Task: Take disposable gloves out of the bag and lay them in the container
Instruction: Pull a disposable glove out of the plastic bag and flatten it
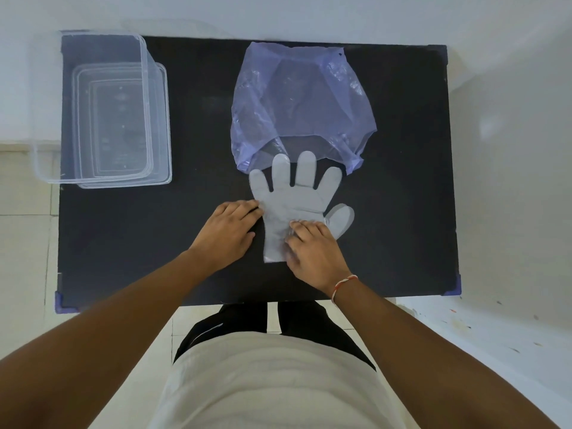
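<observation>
Pressing now: right hand flat on the glove cuff, fingers spread, grasping nothing
Left hand: fingertips touching the glove's left edge, unclenched
Glove: flat on the black bench, fingertips overlapping the bag mouth
Bag: purple, beyond the glove
Container: clear, far left corner

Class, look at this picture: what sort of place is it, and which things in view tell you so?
Probably a plain indoor room set up as a work station, not a kitchen or shop: a bare black table against a white wall, a pale tiled floor, and only a clear container, bag and glove laid out.
</observation>
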